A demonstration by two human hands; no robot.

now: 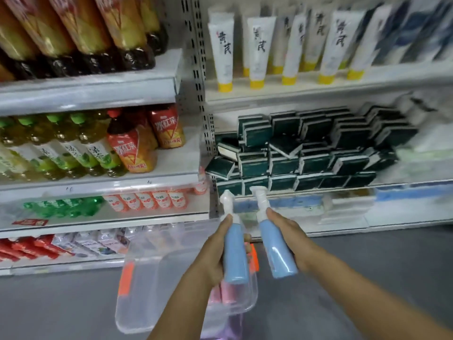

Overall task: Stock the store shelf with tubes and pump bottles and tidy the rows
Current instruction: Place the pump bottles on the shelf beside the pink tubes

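- Left hand (pixel 215 251) grip wraps one blue pump bottle (pixel 235 256); right hand (pixel 289 239) grip wraps a second bottle (pixel 277 249), pumps tilted forward, probably for shelving.
- Below them, a clear bin (pixel 152 285) holds pink stock.
- Yellow-capped tubes (pixel 223 55) stand cap-down on the upper shelf (pixel 318 90).

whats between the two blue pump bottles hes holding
In the head view, nothing solid: the left blue pump bottle and right blue pump bottle are apart; through the gap show only the clear plastic bin and grey floor.
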